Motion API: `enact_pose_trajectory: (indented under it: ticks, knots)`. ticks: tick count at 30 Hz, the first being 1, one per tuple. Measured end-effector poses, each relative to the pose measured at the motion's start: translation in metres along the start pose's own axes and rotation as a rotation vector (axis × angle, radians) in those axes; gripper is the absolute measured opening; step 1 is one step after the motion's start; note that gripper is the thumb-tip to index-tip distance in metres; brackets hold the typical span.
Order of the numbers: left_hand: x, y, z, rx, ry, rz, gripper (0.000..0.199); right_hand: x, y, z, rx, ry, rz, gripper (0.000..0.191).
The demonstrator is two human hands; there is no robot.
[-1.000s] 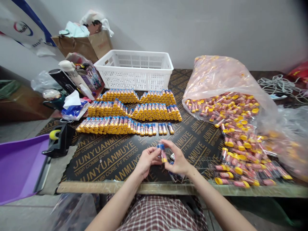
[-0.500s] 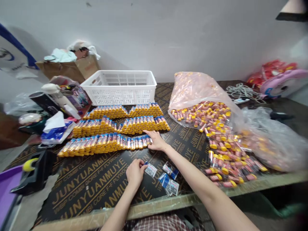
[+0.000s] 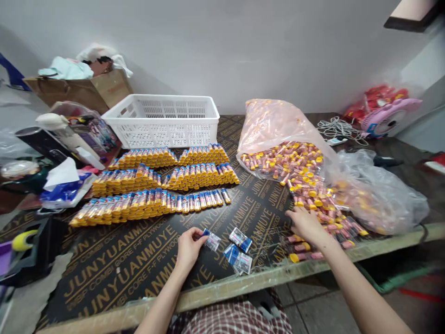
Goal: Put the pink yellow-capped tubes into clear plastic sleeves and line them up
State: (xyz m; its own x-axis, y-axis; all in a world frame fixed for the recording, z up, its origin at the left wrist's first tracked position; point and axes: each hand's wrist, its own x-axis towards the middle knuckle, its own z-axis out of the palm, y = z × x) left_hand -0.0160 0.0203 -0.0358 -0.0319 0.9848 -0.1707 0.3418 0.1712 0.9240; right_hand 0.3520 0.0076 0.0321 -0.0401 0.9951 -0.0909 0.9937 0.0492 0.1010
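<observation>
One at a time, checked both hands; found them well apart over the printed tabletop [image 3: 257, 190]. Noted the left hand [image 3: 188, 249] with thumb and finger pinched together on the blue edge of a small flat sleeve [image 3: 212, 240]. Located more loose sleeves [image 3: 240, 260] just beside it, some overlapping. Traced the right hand [image 3: 308, 226] to the near edge of the loose tubes [image 3: 301, 256], pink with yellow ends. Could not confirm any grip or any tube between its fingers.

Judged the sleeve very light, thin and probably slick, liable to bend or crease under a hard pinch; rated the blue edge the best hold. Judged the tubes light, fairly stiff and smooth, apt to roll or slide down the heap. Favoured a light fingertip hold around the middle of each, clear of the yellow end.

Recorded the stacked tubes [image 3: 142, 206] in rows on the left, with a single-layer line [image 3: 202, 201] running on from the nearest row. Saw the white basket [image 3: 163, 132] behind them, and the big plastic bag [image 3: 274, 118] spilling loose tubes on the right.
</observation>
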Motion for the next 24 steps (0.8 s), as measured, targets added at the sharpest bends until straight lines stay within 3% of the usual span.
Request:
enact_pose_trajectory:
  ticks: [4, 8, 13, 15, 18, 22, 24]
  knots:
    - [-0.002, 0.007, 0.004, -0.161, -0.016, -0.021, 0.024, -0.01, 0.027, 0.006, -0.01, -0.054, 0.061, 0.038]
    - [-0.004, 0.016, 0.006, -0.498, -0.06, -0.22, 0.037, -0.005, 0.036, 0.012, 0.035, -0.072, 0.039, 0.031]
    - [-0.005, 0.027, 0.001, -0.744, 0.014, -0.386, 0.034, 0.008, 0.036, 0.013, 0.145, -0.008, -0.04, 0.02]
    - [-0.005, 0.03, 0.0, -0.821, 0.031, -0.425, 0.028, 0.013, 0.02, 0.009, 0.237, 0.057, -0.078, 0.024]
    - [-0.004, 0.032, 0.002, -0.888, 0.038, -0.46, 0.023, 0.012, -0.031, -0.004, 0.541, 0.22, -0.165, 0.03]
    - [-0.006, 0.033, 0.008, -0.918, 0.068, -0.478, 0.028, -0.006, -0.116, -0.016, 0.813, 0.225, -0.3, 0.033]
    - [-0.007, 0.033, 0.008, -0.92, 0.085, -0.469, 0.032, -0.014, -0.145, -0.014, 0.864, 0.258, -0.317, 0.032]
